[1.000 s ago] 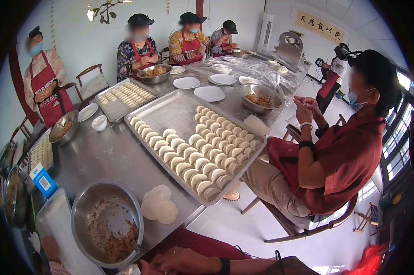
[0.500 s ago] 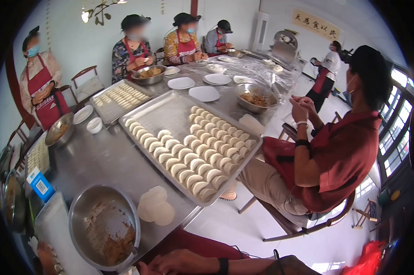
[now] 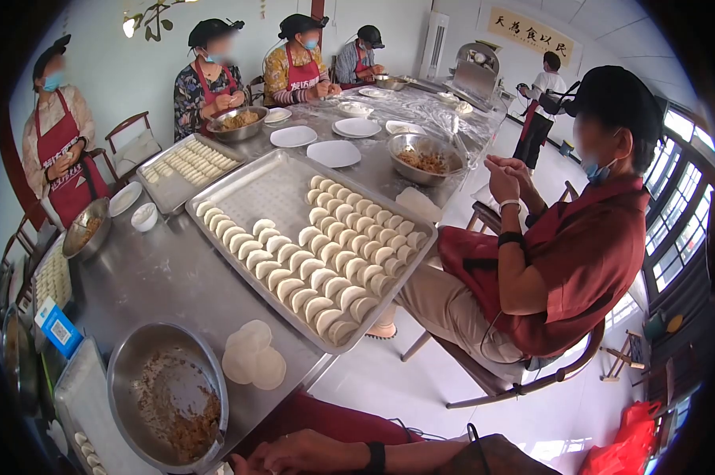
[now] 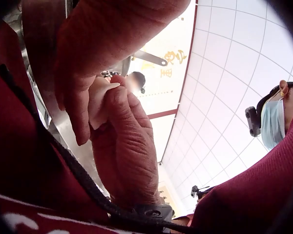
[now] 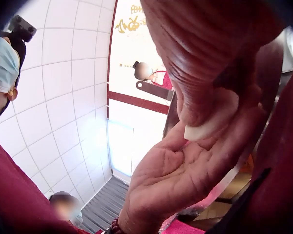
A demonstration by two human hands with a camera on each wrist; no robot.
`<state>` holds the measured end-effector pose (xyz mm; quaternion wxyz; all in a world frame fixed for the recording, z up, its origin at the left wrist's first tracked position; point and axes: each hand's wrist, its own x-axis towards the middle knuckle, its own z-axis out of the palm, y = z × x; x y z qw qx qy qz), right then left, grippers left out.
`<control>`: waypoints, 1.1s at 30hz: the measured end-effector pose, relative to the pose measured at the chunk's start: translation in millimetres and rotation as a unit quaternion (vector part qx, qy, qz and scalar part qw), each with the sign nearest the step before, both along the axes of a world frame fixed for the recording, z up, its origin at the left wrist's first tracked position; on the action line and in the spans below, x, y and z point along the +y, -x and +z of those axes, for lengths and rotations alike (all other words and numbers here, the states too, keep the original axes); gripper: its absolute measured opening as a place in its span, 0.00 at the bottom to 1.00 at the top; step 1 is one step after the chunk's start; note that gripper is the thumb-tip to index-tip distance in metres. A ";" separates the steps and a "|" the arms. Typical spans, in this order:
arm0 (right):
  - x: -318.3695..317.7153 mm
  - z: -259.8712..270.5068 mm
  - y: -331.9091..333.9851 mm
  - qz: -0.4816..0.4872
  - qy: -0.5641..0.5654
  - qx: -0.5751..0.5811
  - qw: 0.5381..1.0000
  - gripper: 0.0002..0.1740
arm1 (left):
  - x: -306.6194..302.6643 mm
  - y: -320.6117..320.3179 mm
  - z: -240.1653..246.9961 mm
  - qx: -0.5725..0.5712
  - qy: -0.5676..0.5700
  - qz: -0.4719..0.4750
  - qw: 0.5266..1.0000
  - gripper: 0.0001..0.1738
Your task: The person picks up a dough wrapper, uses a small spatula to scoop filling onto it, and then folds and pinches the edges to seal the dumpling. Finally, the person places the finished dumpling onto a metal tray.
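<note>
A pale folded dough piece (image 4: 98, 100) (image 5: 212, 119) is between both hands. My left hand (image 4: 112, 34) (image 5: 176, 180) cradles it on bent fingers, palm up in the right wrist view. With thumb and fingertips my right hand (image 4: 129, 156) (image 5: 210, 44) pinches its edge. In the head view, my right hand (image 3: 298, 453) shows at the bottom edge, below the table; my left is mostly cut off there. Nearby on the table are a steel bowl (image 3: 125, 396) with some filling (image 3: 191, 434) and several round wrappers (image 3: 251, 356).
A large tray (image 3: 239, 174) holds rows of dumplings beyond the wrappers. At bottom left lies another tray (image 3: 96, 384) with a few dumplings. A blue card (image 3: 58, 326) stands by it. A seated person (image 3: 563, 237) works at the right; others are across the table.
The head view has swung so the table and trays sit further left. The seated person at the right has turned their head, and the person at the back has turned away. My hands still work low in view.
</note>
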<state>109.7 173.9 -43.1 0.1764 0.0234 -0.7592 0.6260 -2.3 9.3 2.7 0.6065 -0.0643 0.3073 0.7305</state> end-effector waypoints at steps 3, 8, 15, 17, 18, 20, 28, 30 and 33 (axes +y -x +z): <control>-1.1 0.5 0.7 0.005 0.022 -0.007 1.000 0.10 | -3.1 2.3 -6.7 0.005 0.013 0.001 1.000 0.31; -0.5 -0.2 0.2 0.013 0.057 -0.021 0.998 0.09 | -1.5 2.9 -7.2 0.018 0.000 -0.020 1.000 0.33; 2.2 1.4 0.2 0.034 0.124 -0.041 0.991 0.08 | 2.6 2.2 7.5 0.046 0.016 -0.034 0.998 0.33; 3.8 1.7 0.5 0.041 0.151 -0.048 0.987 0.08 | 1.7 2.2 6.3 0.049 0.025 -0.032 0.998 0.33; 4.4 1.9 0.8 0.044 0.165 -0.053 0.984 0.08 | 2.1 2.3 5.9 0.052 0.028 -0.031 0.998 0.33; 6.9 6.7 1.0 0.043 0.193 -0.061 0.978 0.08 | 2.9 1.2 4.6 0.060 0.033 -0.024 0.997 0.33; 34.1 50.7 -3.8 -0.004 0.199 -0.076 0.977 0.10 | -11.4 16.2 6.9 0.053 0.007 -0.029 0.998 0.32; 46.5 56.8 -3.1 -0.008 0.187 -0.081 0.979 0.10 | -15.5 19.1 3.5 0.039 0.001 -0.021 0.999 0.32; 66.7 72.5 -3.7 -0.012 0.189 -0.097 0.977 0.09 | -20.3 19.9 6.6 0.028 0.000 -0.011 1.000 0.31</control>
